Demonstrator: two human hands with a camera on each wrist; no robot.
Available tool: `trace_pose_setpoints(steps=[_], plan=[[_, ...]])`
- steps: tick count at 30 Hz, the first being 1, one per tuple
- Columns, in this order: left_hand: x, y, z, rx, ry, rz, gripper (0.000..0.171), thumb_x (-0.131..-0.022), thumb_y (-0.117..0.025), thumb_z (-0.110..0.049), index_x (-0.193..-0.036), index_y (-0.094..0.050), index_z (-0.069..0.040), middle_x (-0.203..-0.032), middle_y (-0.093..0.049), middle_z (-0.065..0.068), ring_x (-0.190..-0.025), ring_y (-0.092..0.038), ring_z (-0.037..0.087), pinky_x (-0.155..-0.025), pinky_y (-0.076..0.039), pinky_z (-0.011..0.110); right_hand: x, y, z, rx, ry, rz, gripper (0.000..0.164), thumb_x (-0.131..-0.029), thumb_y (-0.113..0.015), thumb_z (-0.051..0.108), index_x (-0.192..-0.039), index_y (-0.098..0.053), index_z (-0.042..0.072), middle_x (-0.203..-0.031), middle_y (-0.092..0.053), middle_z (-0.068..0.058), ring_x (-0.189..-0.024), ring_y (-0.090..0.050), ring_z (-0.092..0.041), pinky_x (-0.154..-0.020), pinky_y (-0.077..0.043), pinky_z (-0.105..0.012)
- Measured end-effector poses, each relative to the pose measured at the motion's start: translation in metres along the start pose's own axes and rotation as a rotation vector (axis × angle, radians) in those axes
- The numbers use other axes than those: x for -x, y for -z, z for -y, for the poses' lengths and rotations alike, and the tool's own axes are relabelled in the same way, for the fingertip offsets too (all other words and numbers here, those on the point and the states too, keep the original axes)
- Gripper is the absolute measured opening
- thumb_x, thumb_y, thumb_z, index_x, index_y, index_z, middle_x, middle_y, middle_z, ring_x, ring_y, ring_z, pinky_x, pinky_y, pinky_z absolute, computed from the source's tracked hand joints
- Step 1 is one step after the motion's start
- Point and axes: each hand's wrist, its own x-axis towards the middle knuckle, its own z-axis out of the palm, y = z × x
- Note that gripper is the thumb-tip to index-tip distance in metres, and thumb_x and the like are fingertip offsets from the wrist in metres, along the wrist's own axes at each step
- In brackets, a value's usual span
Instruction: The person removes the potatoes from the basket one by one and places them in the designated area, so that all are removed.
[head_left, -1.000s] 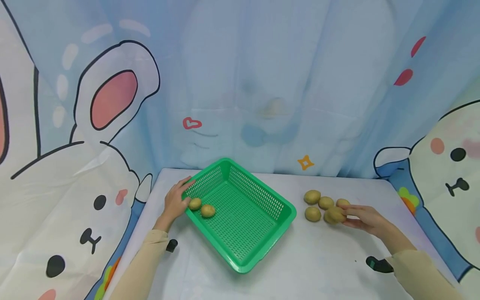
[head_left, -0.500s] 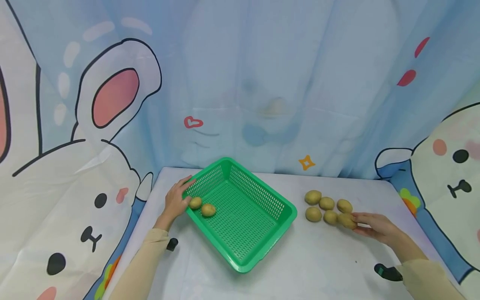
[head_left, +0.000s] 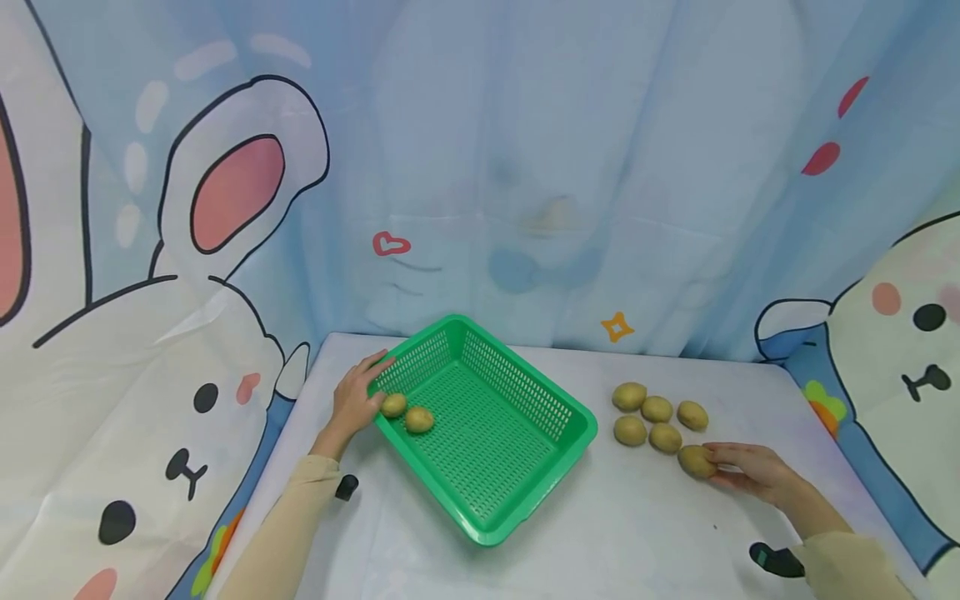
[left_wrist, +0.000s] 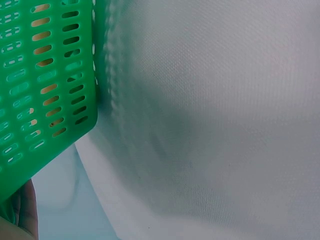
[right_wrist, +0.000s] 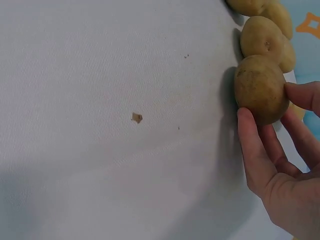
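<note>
My right hand (head_left: 753, 473) pinches a yellow-brown potato (head_left: 696, 461) between thumb and fingertips, low over the white table at the right. In the right wrist view the thumb is on one side of this potato (right_wrist: 261, 90) and the fingers are on the other. Several more potatoes (head_left: 629, 431) lie in two loose rows just beyond it. At the left, my left hand (head_left: 352, 404) grips the corner rim of a green perforated plastic basket (head_left: 487, 454), which sits turned diagonally. Two potatoes (head_left: 419, 420) rest inside, close to that corner.
A white cloth (head_left: 600, 533) covers the table. Behind it hangs a blue curtain (head_left: 555, 167) with cartoon prints, which meets the table's back edge. Small brown specks (right_wrist: 137, 117) dot the cloth near the right hand. Dark wrist devices (head_left: 776, 560) show at the sleeves.
My right hand has drawn its potato toward the near right, away from the other potatoes, and the one behind it shows fully. My left hand and the basket have stayed put.
</note>
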Motion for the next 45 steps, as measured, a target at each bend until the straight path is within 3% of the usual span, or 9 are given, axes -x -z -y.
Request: trace_pose_setpoints(steps=[4,10,15,20,27,32,38,45], plan=[[-0.001,0.000,0.000,-0.004,-0.004,-0.008,0.064,-0.071,-0.053,-0.001,-0.134,-0.063,-0.008,-0.143,-0.053,0.011,-0.113,-0.058,0.037,-0.056,-0.034,0.033,0.000,0.000,0.004,0.083,0.010,-0.028,0.016,-0.095,-0.063,0.014,-0.106,-0.074,0.008,-0.095,-0.066,0.005,-0.088,-0.066,-0.017,-0.083,-0.055,-0.035],[-0.001,0.000,-0.002,0.000,0.002,0.000,0.065,-0.071,-0.053,-0.001,-0.135,-0.062,-0.008,-0.143,-0.053,0.012,-0.109,-0.059,0.037,-0.057,-0.035,0.034,0.005,-0.001,0.017,0.276,0.018,-0.076,0.050,-0.097,-0.060,0.019,-0.133,-0.048,-0.013,-0.100,-0.068,0.001,-0.090,-0.066,-0.017,-0.083,-0.055,-0.041],[-0.001,0.002,-0.003,0.001,0.014,0.005,0.064,-0.072,-0.052,-0.001,-0.135,-0.062,-0.008,-0.143,-0.053,0.011,-0.107,-0.059,0.037,-0.055,-0.032,0.033,0.009,0.000,0.029,0.313,0.052,-0.028,0.057,-0.102,-0.053,0.022,-0.140,-0.035,-0.017,-0.112,-0.068,-0.015,-0.099,-0.066,-0.026,-0.087,-0.053,-0.047],[0.000,0.002,-0.002,-0.003,0.016,0.005,0.064,-0.072,-0.051,-0.003,-0.134,-0.062,-0.008,-0.143,-0.053,0.010,-0.106,-0.059,0.036,-0.055,-0.033,0.034,0.009,-0.007,0.048,0.430,0.115,-0.004,0.066,-0.105,-0.044,0.031,-0.144,-0.025,-0.019,-0.131,-0.054,-0.033,-0.110,-0.063,-0.037,-0.088,-0.053,-0.046],[0.000,0.001,-0.002,-0.004,0.013,0.000,0.064,-0.072,-0.052,-0.002,-0.134,-0.063,-0.008,-0.143,-0.053,0.011,-0.105,-0.059,0.036,-0.056,-0.033,0.033,0.003,-0.046,0.083,0.464,0.161,0.039,0.069,-0.103,-0.046,0.037,-0.146,-0.028,-0.014,-0.141,-0.046,-0.032,-0.118,-0.059,-0.038,-0.090,-0.052,-0.043],[-0.001,0.000,-0.002,-0.007,-0.001,-0.007,0.064,-0.071,-0.052,-0.001,-0.134,-0.062,-0.007,-0.143,-0.053,0.011,-0.104,-0.060,0.036,-0.052,-0.028,0.030,-0.005,-0.076,0.104,0.448,0.168,0.125,0.070,-0.104,-0.045,0.039,-0.150,-0.026,-0.010,-0.147,-0.040,-0.031,-0.127,-0.051,-0.041,-0.095,-0.049,-0.044],[-0.001,-0.001,-0.002,-0.012,0.008,0.010,0.064,-0.072,-0.053,-0.001,-0.135,-0.062,-0.008,-0.144,-0.052,0.010,-0.107,-0.059,0.036,-0.052,-0.029,0.030,-0.007,-0.111,0.128,0.357,0.193,0.270,0.067,-0.106,-0.042,0.031,-0.154,-0.017,-0.007,-0.153,-0.032,-0.030,-0.133,-0.047,-0.040,-0.102,-0.042,-0.049],[-0.002,0.002,-0.003,-0.009,0.007,0.006,0.064,-0.072,-0.052,0.000,-0.134,-0.062,-0.007,-0.143,-0.053,0.012,-0.103,-0.060,0.037,-0.053,-0.030,0.033,-0.011,-0.173,0.158,0.272,0.207,0.369,0.058,-0.106,-0.040,0.021,-0.155,-0.020,-0.004,-0.149,-0.040,-0.026,-0.131,-0.049,-0.039,-0.102,-0.042,-0.050]])
